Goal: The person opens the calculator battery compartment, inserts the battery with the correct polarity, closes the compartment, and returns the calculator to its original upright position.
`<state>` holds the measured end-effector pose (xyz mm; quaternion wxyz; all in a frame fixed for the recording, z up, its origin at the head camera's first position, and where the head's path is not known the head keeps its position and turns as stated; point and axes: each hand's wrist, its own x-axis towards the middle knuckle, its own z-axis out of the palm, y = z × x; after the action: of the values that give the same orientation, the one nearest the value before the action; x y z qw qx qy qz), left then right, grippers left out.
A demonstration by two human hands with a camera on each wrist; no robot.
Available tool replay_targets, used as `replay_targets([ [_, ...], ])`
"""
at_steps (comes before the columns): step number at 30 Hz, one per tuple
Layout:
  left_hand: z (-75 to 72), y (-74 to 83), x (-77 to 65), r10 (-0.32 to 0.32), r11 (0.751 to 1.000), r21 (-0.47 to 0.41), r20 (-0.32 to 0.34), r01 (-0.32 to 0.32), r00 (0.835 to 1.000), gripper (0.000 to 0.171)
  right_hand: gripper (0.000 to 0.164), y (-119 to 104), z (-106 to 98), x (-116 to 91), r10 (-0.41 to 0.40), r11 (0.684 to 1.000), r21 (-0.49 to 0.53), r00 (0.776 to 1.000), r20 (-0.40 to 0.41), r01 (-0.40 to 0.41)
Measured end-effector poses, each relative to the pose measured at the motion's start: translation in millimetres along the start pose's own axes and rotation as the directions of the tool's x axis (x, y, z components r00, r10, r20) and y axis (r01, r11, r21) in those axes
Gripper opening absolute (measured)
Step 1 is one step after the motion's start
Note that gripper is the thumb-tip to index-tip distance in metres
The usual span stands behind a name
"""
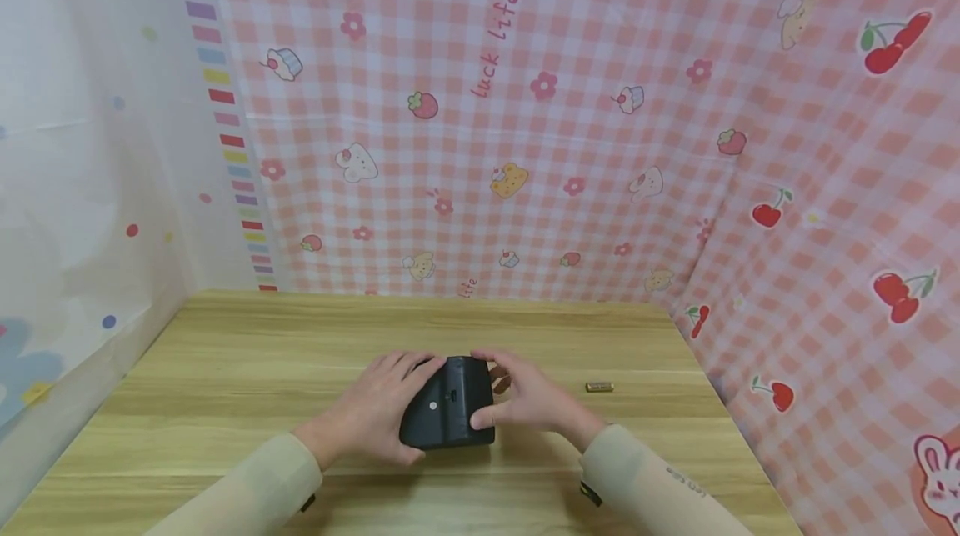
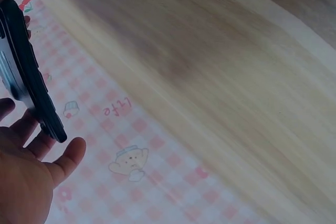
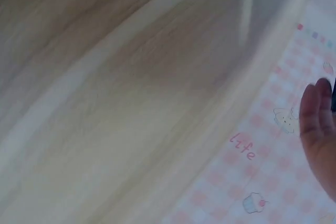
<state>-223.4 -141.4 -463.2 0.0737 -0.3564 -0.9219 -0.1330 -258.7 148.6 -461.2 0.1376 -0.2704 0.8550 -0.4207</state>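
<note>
A black plastic device [image 1: 470, 403] with a small slot and a white round dot on its upper face is held between both hands above the wooden table. My left hand [image 1: 382, 411] grips its left side, fingers along the far edge and thumb at the near edge. On the right side my right hand [image 1: 525, 398] holds it, the thumb lying on the upper face. Edge-on, the device [image 2: 32, 74] looks thin in the left wrist view, beside my left hand [image 2: 26, 174]. Only a dark sliver of it shows next to my right hand [image 3: 319, 129] in the right wrist view.
A small cylindrical battery [image 1: 599, 387] lies on the wooden table [image 1: 300, 353], to the right of the right hand. Pink checked cloth [image 1: 480, 211] hangs behind the table and along its right side. White dotted cloth [image 1: 82, 186] hangs at the left.
</note>
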Motion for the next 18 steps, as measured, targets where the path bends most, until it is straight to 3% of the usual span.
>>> replay_targets([
  [4, 4.3, -4.1, -0.9, 0.001, 1.000, -0.013, -0.001, -0.002, 1.000, 0.124, 0.130, -0.3, 7.3, -0.6, -0.058, 0.961, -0.267, 0.997, 0.048, 0.069],
  [8, 12.2, -8.2, -1.9, 0.000, 1.000, -0.023, 0.054, 0.001, 0.999, 0.124, 0.144, 4.6, 17.7, -1.5, -0.068, 0.876, -0.470, 0.991, 0.111, 0.113],
  [13, 23.2, -13.7, 1.0, -0.028, 0.996, -0.084, 0.144, 0.041, 0.989, 0.126, 0.138, 9.7, 25.2, 1.2, -0.085, 0.834, -0.531, 0.986, 0.146, 0.151],
  [18, 24.1, -19.7, 8.2, -0.073, 0.983, -0.154, 0.186, 0.103, 0.980, 0.130, 0.131, 9.3, 24.3, 10.4, -0.084, 0.826, -0.544, 0.987, 0.138, 0.147],
])
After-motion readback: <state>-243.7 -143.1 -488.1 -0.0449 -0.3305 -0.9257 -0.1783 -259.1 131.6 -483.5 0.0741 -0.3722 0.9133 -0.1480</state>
